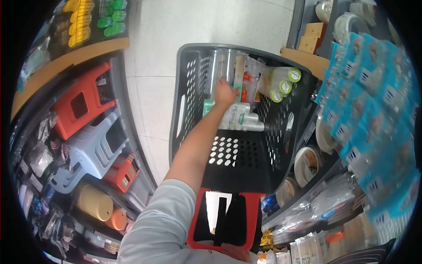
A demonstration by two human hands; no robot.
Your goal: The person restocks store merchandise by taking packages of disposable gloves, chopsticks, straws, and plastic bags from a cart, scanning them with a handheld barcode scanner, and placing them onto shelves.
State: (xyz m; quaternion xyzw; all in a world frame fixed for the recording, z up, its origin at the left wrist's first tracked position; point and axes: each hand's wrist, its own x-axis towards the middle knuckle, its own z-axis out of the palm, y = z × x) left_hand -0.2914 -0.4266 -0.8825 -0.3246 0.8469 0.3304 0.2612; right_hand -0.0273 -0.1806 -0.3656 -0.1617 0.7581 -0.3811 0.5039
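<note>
My left hand (225, 93) reaches down into a black shopping basket (228, 180). Its fingers are bent against the packages at the far end, and what they grip, if anything, is hidden. Long clear packs (218, 61) stand just beyond the fingers. Below the wrist lie rolls in green-and-white wrap (239, 115). To the right of the hand are a red-and-clear pack (247, 86) and several clear rolls with green-and-white round ends (285, 86). At the bottom edge, my right hand (236, 252) is closed over the red basket handle (252, 215), partly cut off.
Shelves line both sides of the pale tiled floor (154, 105). On the left are a red stool (66, 116), a light blue stool (90, 147) and beige containers (94, 202). Blue packets (378, 114) hang at the right, close to the basket, above stacked bowls and bagged goods.
</note>
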